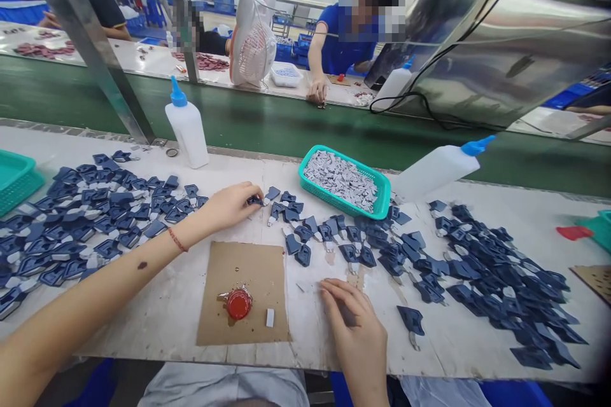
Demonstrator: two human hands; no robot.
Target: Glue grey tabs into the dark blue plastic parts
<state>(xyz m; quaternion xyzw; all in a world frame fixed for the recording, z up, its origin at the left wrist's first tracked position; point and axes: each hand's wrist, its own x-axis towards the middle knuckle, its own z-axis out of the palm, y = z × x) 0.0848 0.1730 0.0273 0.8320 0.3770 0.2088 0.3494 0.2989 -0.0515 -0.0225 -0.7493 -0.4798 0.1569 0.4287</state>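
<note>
While pinching a dark-blue, angular plastic piece point(254, 201) between thumb and fingertips of the left hand point(233, 205), holds the right hand point(357, 325) loosely curled and released, low over the white tabletop point(310, 346), near a thin grey sliver point(300, 287). Cannot tell whether lifting that piece or just gripping it on the table. Has, close to the body, a square brown cardboard sheet point(224, 332) bearing a round red cap point(238, 304) in glossy liquid and a pale grey rectangular tab point(270, 318). Has similar blue pieces heaped widely at left point(107, 248) and at right point(496, 280). Faces a teal plastic basket point(383, 202) full of small grey tabs point(340, 181), between an upright white squeeze bottle point(188, 137) and a tilted white squeeze bottle point(436, 168), both blue-tipped. Faces, farther off, a green belt point(267, 124) and a blue-shirted co-worker point(329, 19).
</note>
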